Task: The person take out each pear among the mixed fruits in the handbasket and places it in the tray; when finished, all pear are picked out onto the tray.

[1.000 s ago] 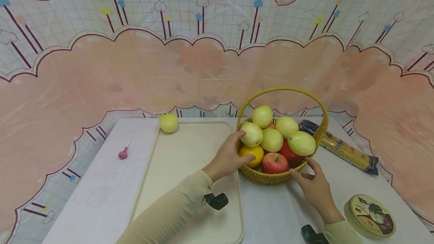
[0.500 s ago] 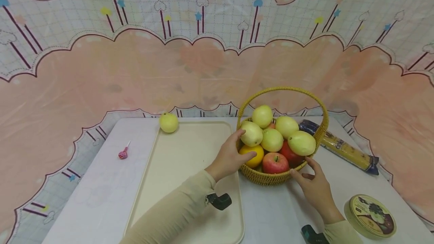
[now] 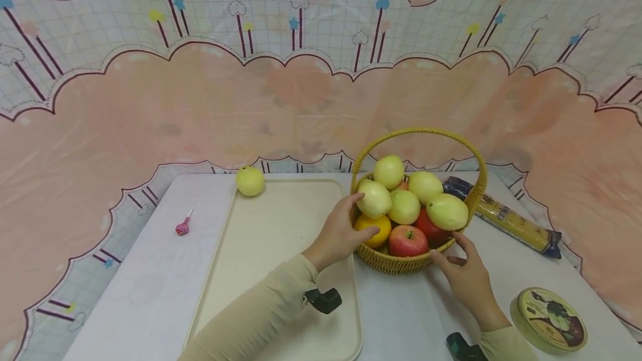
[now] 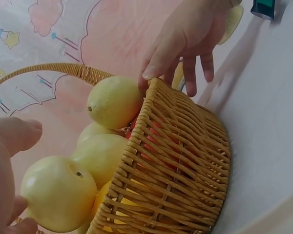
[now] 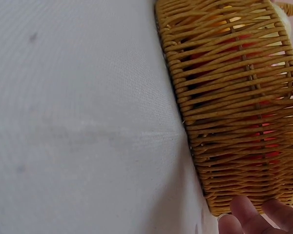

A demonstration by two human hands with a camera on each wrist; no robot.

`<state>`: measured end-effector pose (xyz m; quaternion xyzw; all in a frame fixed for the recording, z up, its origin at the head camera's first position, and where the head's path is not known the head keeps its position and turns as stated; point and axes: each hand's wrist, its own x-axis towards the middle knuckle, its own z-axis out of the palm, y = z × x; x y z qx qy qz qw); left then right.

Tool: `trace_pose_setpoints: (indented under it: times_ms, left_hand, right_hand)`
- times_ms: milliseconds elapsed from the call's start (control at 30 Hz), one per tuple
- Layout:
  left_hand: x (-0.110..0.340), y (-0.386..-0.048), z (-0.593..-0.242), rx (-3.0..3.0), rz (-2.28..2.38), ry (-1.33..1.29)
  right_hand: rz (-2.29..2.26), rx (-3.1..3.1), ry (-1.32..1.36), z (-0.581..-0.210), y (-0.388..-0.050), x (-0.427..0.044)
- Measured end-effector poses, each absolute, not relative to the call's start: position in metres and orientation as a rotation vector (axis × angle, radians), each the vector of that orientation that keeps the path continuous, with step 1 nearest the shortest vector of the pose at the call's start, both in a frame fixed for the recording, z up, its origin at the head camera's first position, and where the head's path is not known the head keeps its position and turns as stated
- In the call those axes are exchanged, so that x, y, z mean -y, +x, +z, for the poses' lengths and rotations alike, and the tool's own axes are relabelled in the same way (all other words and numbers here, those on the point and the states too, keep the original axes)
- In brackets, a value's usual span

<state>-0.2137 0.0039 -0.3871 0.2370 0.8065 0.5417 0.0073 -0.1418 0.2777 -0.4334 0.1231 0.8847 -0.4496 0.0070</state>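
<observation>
A wicker basket [image 3: 393,265] [image 4: 185,161] [image 5: 234,107] holds several pale green fruits [image 3: 403,206] [image 4: 115,102], an orange [image 3: 375,230] and red apples [image 3: 408,241]. At its left side my left hand [image 3: 335,234] [image 4: 2,170] is spread, fingertips against the leftmost pale fruit [image 3: 373,198] [image 4: 58,194], thumb apart from that fruit and by the orange in the head view. My right hand [image 3: 466,277] [image 4: 190,36] [image 5: 256,219] touches the basket's near right rim with its fingertips, the other fingers hanging loosely outside the wicker.
A cream tray [image 3: 271,222] lies left of the basket, with another pale fruit [image 3: 249,181] at its far left corner. Farther left is a lollipop [image 3: 183,228]. A yellow-and-blue packet [image 3: 511,220] lies behind the basket on the right, and a round tin [image 3: 549,319] is at the near right.
My left hand has shifted very slightly to the right against the basket's side. The right hand and the basket's contents look the same.
</observation>
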Motion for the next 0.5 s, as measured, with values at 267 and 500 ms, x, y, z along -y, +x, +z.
trace_pose_setpoints:
  times_ms: [267, 500]
  left_hand:
    - [-0.0074, -0.2137, -0.3922, -2.450, 1.814, 0.771]
    - [-0.0080, -0.2148, -0.3922, -2.514, 1.785, 0.819]
  right_hand:
    - [-1.406, -2.768, 0.385, -0.4341, -0.1408, -0.2771]
    - [-1.400, -2.771, 0.379, -0.4344, -0.1423, -0.2787]
